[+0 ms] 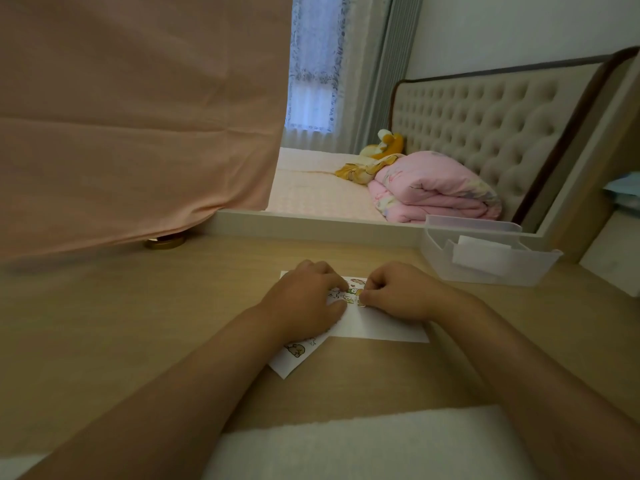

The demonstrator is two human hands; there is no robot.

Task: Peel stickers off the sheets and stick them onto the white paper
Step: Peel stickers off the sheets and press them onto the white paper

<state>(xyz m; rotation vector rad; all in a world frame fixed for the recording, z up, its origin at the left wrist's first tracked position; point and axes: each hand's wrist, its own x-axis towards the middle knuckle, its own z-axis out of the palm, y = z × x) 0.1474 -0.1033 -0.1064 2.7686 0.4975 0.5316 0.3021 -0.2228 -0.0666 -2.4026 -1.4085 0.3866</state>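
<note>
While the left hand (304,303), fingers relaxed, presses the sticker sheet (294,353) onto the white paper (388,329) on the bench (138,323), the right hand (398,296) pinches a sticker (360,302) with curled fingers (370,298).

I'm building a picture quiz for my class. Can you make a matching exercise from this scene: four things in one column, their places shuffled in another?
Things:
1 sticker sheet
2 clear plastic box
3 pink quilt
4 gold lid

Places:
a folded on the bed
b under the left hand
c below the hem of the peach cloth
d far right of the desk

Pairs: 1-b, 2-d, 3-a, 4-c
</note>
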